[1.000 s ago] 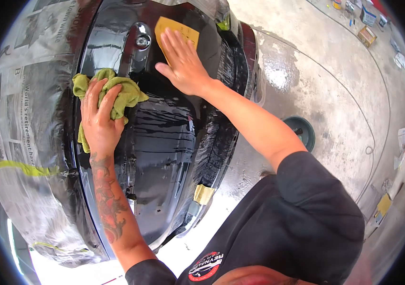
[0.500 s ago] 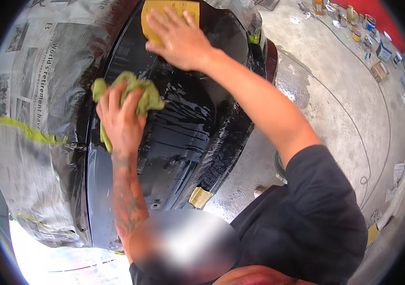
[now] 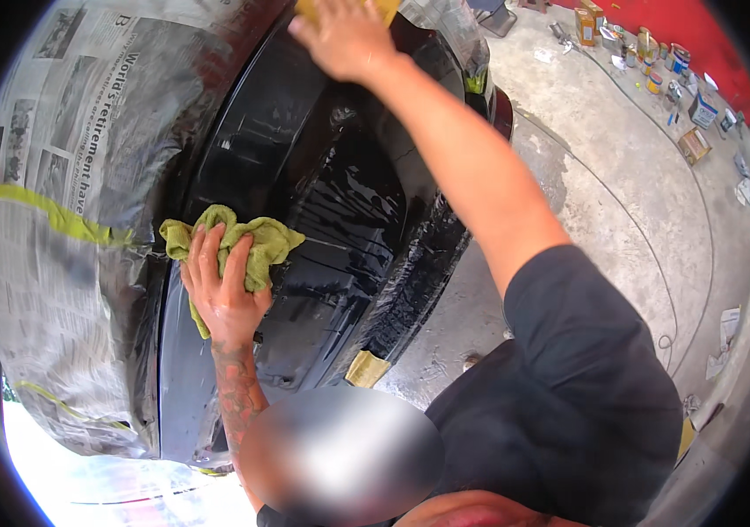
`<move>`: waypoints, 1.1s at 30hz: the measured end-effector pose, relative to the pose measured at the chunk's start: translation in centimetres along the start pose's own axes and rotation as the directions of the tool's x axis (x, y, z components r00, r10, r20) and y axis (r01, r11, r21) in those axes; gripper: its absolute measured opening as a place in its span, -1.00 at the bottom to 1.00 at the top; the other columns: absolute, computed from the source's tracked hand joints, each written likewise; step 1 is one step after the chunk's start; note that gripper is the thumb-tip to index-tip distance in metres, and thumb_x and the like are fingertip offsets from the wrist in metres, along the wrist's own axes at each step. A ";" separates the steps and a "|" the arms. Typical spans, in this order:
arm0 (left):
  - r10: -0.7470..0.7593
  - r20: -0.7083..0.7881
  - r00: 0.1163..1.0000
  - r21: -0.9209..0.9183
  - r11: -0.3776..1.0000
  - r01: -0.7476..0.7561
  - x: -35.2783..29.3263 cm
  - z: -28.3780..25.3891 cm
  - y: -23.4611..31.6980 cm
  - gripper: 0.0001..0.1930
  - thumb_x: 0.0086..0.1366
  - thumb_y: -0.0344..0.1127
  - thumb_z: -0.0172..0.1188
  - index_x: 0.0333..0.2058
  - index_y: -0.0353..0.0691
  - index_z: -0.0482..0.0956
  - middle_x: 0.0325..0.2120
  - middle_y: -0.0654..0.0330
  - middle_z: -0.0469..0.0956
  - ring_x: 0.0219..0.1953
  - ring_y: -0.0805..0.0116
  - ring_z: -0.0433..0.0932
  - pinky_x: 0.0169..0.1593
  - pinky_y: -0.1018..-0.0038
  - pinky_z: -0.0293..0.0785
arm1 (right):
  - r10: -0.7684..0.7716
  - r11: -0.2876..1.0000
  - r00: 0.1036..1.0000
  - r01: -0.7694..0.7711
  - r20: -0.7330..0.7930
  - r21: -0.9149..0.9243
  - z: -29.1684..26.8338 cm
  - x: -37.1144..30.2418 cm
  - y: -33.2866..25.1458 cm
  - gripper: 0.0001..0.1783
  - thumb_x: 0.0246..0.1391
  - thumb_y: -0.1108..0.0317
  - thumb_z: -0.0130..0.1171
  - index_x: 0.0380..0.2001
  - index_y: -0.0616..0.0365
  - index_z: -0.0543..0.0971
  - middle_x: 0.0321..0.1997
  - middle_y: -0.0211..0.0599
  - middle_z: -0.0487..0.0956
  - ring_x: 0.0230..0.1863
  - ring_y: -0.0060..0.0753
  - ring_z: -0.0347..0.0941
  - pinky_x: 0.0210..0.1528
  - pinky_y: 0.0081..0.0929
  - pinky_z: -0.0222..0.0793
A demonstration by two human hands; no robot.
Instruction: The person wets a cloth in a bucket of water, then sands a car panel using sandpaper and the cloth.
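Observation:
My left hand (image 3: 227, 290) is closed on a crumpled yellow-green cloth (image 3: 262, 249), which rests on the glossy black car body panel (image 3: 247, 145). At the top edge of the view, my right hand (image 3: 346, 39) presses a yellow sheet of sandpaper (image 3: 386, 10) onto the far part of that panel. Its fingers are stretched over the sheet, partly blurred and cut off by the frame. Streaks of water run over the recessed middle of the panel, between and to the right of my hands.
Newspaper (image 3: 50, 290) and plastic film cover the bodywork on the left, joined by yellow-green tape (image 3: 58, 220). A tan patch (image 3: 366, 369) sits at the panel's near right end. Across the concrete floor (image 3: 603, 176) lie a hose, cans (image 3: 653, 82) and boxes (image 3: 694, 146).
My right hand has slid farther away along the panel with the sandpaper. In the picture, my left hand and the cloth sit lower; the whole view has shifted slightly.

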State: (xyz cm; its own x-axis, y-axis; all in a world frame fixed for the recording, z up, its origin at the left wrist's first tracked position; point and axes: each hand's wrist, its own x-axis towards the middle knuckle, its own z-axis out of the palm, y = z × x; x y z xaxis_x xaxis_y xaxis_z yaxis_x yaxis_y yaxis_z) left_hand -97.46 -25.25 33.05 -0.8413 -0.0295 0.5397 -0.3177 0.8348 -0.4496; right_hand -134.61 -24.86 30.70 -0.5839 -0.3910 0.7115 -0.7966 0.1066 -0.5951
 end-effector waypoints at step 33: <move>-0.098 -0.182 0.978 -0.085 0.993 0.083 5.0 -6.1 -3.1 -0.56 -0.07 -0.51 0.50 -0.14 -0.20 0.61 -0.03 0.02 0.58 -0.05 -0.07 0.63 -0.01 0.20 0.60 | -0.624 0.777 0.771 0.593 0.128 0.212 5.3 -23.6 -19.5 -0.11 0.16 -0.21 0.20 0.44 0.03 0.32 0.47 -0.21 0.33 0.57 -0.16 0.05 0.53 0.15 -0.08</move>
State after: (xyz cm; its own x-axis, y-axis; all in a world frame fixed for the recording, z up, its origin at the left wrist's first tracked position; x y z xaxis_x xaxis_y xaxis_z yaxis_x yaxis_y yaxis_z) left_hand -98.02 -24.63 41.50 -0.7127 -0.0103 0.7014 -0.3482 0.8732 -0.3410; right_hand -104.46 -22.54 23.56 0.0664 -0.4852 0.8719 -0.9318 -0.3428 -0.1197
